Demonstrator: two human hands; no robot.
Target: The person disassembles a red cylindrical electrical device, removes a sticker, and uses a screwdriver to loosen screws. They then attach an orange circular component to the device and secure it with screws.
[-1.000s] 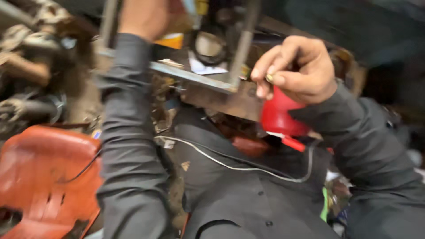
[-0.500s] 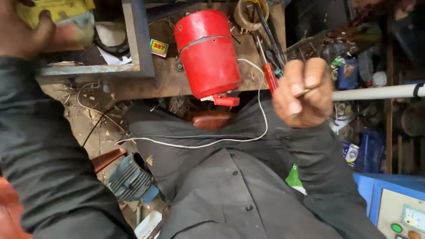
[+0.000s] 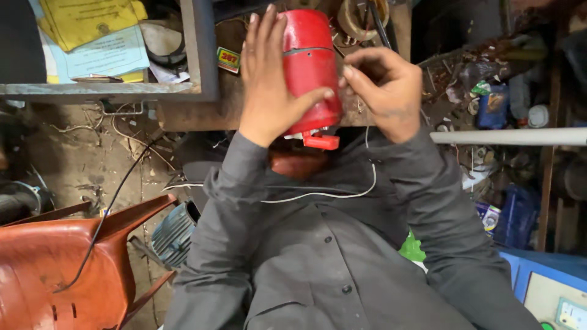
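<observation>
Left hand (image 3: 269, 85) wraps red canister (image 3: 310, 67), upper centre, long axis upright; right hand (image 3: 388, 91) pinched shut beside it, touching white wire (image 3: 330, 194).

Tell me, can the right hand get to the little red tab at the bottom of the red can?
Probably yes. The right hand is right beside the red can, and the red tab sticks out bare just below. The left hand grips the can higher up, so nothing seems to block it.

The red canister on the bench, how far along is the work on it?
Done: the left hand has the red canister gripped on the workbench. In hand: the right hand pinches something small beside it. Left: the white wire hangs loose.
</observation>
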